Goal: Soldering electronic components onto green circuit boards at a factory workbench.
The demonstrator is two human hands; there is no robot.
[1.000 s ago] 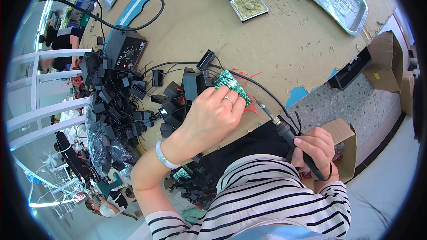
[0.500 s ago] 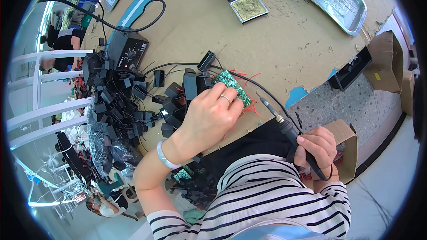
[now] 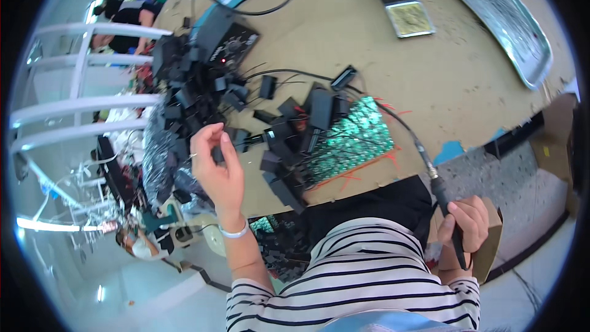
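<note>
Soldering iron (image 3: 440,192), likely light, rigid, best held by its handle (image 3: 458,248), sits grasped in the right hand (image 3: 469,224); well leftward, the left hand (image 3: 219,172) is loosely curled, apparently empty.

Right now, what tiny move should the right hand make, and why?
Maybe the right hand should tilt the soldering iron slightly off the black cable: its tip seems to overlap the cable in view, though touching is unclear. The control box shows a lit red light, so the tip may be hot.
</note>
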